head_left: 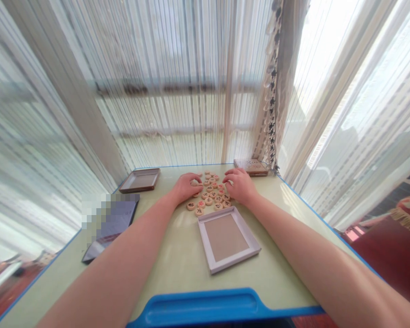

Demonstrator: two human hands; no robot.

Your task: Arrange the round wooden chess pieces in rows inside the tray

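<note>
Round wooden Chinese chess pieces, marked with red or black characters, lie in a loose cluster on the table. My left hand rests at the cluster's left edge, thumb and fingers curved and apart around a few pieces. Its fingertips partly cover those pieces. On the opposite side, my right hand curves its spread fingers against the cluster's right edge, and I see no piece gripped in it. Just in front of the pieces lies a shallow, pale-rimmed box tray with a brown bottom.
A second shallow box part sits at the back left. Near the left edge lies a dark-edged tablet, partly pixelated. A patterned box stands at the back right. The pale table has a blue rim and tray at the front; curtains hang behind.
</note>
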